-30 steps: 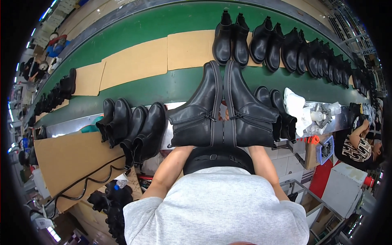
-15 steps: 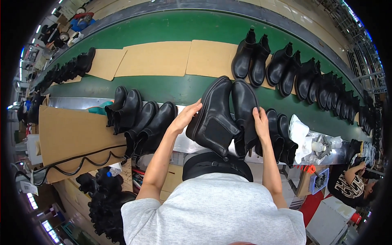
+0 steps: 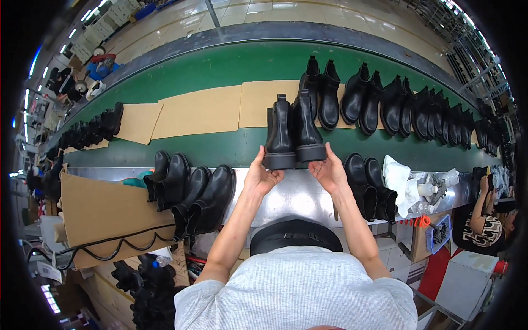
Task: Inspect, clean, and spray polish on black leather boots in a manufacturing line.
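A pair of black ankle boots is held upright at the near edge of the green bench, heels toward me. My left hand grips the left boot by its heel, thumb along the outer side and curled fingers under the sole. My right hand holds the right boot the same way, from its outer side. The two boots stand side by side, almost touching. Their toes are hidden behind the shafts, and I cannot tell whether the soles rest on the bench.
Tan cardboard sheets lie along the green bench. Rows of black boots stand on its far right. More boots rest left of my hands, another pair right, beside a white cloth. A person is at far right.
The pair has moved away from me onto or over the green bench and turned from toes pointing away to heels facing me. My hands have shifted from the boots' sides to their heels.
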`<action>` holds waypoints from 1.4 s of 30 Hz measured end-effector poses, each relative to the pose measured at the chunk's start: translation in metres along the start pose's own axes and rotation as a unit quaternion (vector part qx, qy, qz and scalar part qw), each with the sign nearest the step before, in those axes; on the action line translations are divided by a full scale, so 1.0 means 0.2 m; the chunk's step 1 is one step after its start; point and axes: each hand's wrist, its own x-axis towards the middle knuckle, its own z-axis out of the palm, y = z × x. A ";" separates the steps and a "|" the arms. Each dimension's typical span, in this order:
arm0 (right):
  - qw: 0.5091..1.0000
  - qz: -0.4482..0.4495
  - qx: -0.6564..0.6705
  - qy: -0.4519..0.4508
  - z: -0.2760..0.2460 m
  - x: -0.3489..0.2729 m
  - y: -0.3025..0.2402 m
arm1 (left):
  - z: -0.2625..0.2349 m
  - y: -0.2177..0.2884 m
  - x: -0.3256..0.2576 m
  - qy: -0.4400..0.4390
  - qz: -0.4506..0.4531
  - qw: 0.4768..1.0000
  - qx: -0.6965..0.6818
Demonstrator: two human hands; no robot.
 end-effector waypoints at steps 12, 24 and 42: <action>0.998 0.007 0.023 0.053 -0.02 -0.02 0.02 | -0.03 -0.02 0.06 0.068 -0.066 0.991 -0.093; 0.999 -0.014 0.032 -0.009 -0.19 -0.12 -0.01 | 0.02 -0.14 -0.06 -0.033 -0.013 0.998 0.061; 0.451 -0.244 -0.842 0.167 -0.09 -0.47 0.69 | -0.56 -0.28 0.21 -0.034 -0.160 0.976 0.144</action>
